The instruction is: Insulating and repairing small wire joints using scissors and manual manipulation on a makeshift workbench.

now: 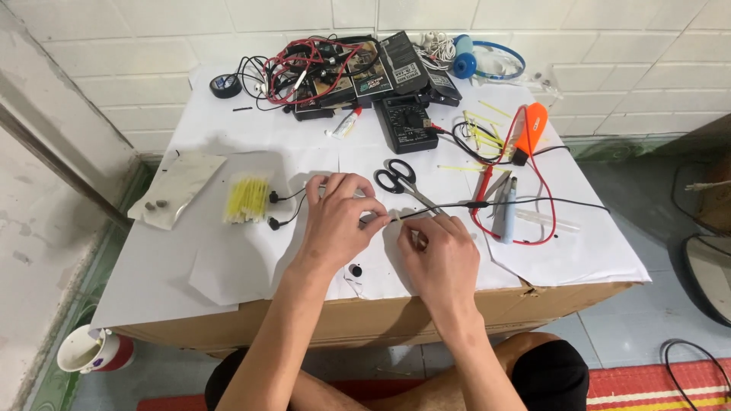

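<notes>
My left hand [340,219] pinches a thin black earphone cable [457,205] near the middle of the white paper sheet [228,259]. Two black earbuds [272,210] lie just left of that hand. My right hand [440,255] rests on the paper right beside it, its fingertips at the same cable where the two hands meet. Whether a small pale piece sits between the fingers is hard to tell. Black-handled scissors [400,180] lie just beyond my hands.
A bag of yellow tubing pieces [247,199] lies at the left. A black multimeter [409,123], red leads [533,205], an orange tool [530,128], tangled wires and boxes [335,72] crowd the back. A cup [90,352] stands on the floor, left. The cardboard box edge [365,316] faces me.
</notes>
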